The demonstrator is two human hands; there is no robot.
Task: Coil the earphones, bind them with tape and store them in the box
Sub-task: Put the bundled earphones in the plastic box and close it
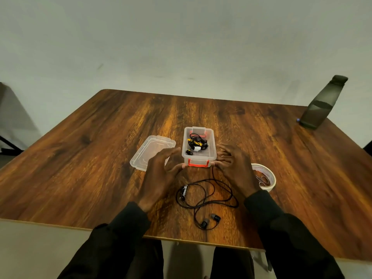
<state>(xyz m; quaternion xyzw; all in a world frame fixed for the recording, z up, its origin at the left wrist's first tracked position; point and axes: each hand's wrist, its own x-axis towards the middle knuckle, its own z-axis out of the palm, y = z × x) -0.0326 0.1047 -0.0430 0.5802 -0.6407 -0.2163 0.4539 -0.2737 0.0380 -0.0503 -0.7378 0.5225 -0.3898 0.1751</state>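
Note:
A small clear plastic box (212, 153) with orange latches stands open in the middle of the table. Inside it lies a coiled black and yellow earphone bundle (196, 144) bound with white tape. My left hand (161, 176) and my right hand (235, 168) flank the box's near end, fingers spread, thumbs touching the front corners by the orange latch. A loose black earphone set (205, 198) sprawls uncoiled on the table between my wrists, its two earbuds nearest me. A white tape roll (268, 175) lies just right of my right hand.
The box's clear lid (151, 153) lies flat to the left of the box. Small scissors (262, 180) rest inside the tape roll. A dark bottle (320, 105) stands at the far right corner of the wooden table (90, 158).

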